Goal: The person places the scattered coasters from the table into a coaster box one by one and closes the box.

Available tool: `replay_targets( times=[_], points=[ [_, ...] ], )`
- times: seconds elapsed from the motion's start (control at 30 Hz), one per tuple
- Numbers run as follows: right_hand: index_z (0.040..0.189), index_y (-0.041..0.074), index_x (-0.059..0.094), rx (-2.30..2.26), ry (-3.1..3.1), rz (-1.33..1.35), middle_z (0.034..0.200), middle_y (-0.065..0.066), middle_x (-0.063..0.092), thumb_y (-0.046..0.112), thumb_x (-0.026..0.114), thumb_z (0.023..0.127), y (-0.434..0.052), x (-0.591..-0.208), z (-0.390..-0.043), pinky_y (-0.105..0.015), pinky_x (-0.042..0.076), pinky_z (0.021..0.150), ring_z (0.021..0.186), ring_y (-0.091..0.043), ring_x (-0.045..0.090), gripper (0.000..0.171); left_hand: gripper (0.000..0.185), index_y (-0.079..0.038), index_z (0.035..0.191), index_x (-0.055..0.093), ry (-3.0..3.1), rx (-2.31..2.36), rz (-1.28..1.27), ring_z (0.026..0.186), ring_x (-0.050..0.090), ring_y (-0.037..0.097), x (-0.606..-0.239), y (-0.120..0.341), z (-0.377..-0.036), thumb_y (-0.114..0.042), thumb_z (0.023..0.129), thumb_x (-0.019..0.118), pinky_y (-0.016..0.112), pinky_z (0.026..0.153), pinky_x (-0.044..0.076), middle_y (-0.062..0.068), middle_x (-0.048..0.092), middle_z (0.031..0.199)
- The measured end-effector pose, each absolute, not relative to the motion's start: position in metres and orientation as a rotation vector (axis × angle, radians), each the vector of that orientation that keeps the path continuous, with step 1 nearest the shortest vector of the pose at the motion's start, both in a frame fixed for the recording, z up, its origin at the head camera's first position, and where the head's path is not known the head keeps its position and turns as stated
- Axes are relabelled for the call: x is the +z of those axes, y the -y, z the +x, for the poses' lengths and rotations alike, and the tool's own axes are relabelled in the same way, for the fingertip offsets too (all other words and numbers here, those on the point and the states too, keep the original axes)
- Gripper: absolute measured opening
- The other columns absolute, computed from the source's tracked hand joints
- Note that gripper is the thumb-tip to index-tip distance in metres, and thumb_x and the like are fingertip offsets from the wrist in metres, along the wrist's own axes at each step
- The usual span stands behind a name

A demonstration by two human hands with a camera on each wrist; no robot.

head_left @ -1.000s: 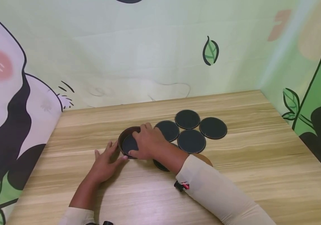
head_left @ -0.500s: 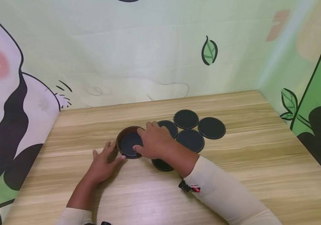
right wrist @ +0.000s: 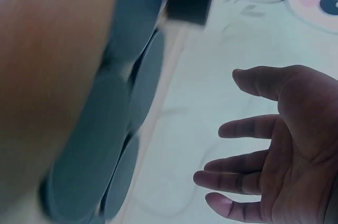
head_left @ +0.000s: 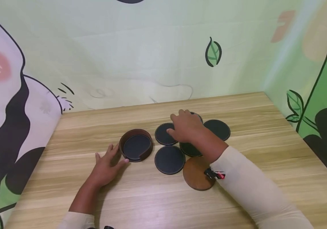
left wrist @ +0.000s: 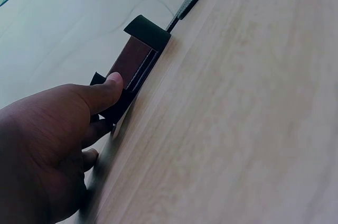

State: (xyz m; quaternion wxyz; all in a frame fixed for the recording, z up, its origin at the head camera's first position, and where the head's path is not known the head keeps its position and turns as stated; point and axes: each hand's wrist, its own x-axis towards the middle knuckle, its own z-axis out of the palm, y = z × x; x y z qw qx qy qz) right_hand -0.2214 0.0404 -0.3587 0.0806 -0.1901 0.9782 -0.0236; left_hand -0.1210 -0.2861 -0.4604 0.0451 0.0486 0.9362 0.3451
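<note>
Holding one black coaster (head_left: 136,147), the brown holder (head_left: 145,152) sits upright.

A staged recording booth rather than a lived-in room: a wooden table (head_left: 266,165) enclosed by cartoon panda and bamboo backdrop sheets (head_left: 123,57).

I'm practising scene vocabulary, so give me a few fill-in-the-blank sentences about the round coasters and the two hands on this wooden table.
1. The left hand touches the round brown coaster holder with its ____.
2. One round coaster shows a ____ face, unlike the dark ones.
3. The holder contains ____ dark round coaster showing.
4. The right hand has its fingers ____, gripping nothing.

Missing words: thumb; brown; one; spread
</note>
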Motion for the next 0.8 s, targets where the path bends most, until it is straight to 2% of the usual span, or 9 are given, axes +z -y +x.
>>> replay_targets(
  times=[0.17,0.4,0.53,0.8],
  points=[
    [0.158,0.008,0.057,-0.087,-2.949,-0.512,0.149,-0.023,0.062,0.049,0.062,0.109,-0.070,-0.365,-0.238,-0.063,0.052,0.114,0.143,-0.042,0.057,0.064,0.083,-0.012,0.173,0.032,-2.864,1.047,0.148,0.169,0.014,0.052,-0.460,0.287,-0.120,-0.041,0.106,0.071,0.085,0.126,-0.013,0.027,0.030,0.177],
    [0.157,0.004,0.056,-0.076,-2.947,-0.466,0.151,-0.027,0.060,0.046,0.061,0.109,-0.096,-0.371,-0.250,-0.066,0.051,0.114,0.143,-0.047,0.056,0.064,0.087,-0.015,0.173,0.034,-2.884,1.108,0.178,0.167,0.016,0.055,-0.463,0.287,-0.121,-0.048,0.103,0.074,0.085,0.125,-0.014,0.030,0.032,0.175],
    [0.157,0.002,0.055,-0.102,-2.932,-0.450,0.149,-0.028,0.061,0.044,0.061,0.109,-0.109,-0.374,-0.255,-0.067,0.052,0.112,0.140,-0.048,0.057,0.064,0.086,-0.014,0.173,0.034,-2.874,1.102,0.169,0.168,0.016,0.054,-0.463,0.286,-0.120,-0.045,0.104,0.073,0.084,0.125,-0.014,0.030,0.032,0.175],
    [0.161,0.000,0.049,-0.142,-2.864,-0.414,0.160,-0.033,0.052,0.044,0.058,0.109,-0.132,-0.380,-0.265,-0.069,0.048,0.118,0.149,-0.053,0.050,0.069,0.085,-0.012,0.173,0.032,-2.867,1.065,0.164,0.168,0.015,0.053,-0.461,0.286,-0.120,-0.042,0.105,0.073,0.085,0.125,-0.014,0.029,0.031,0.176]
  ],
)
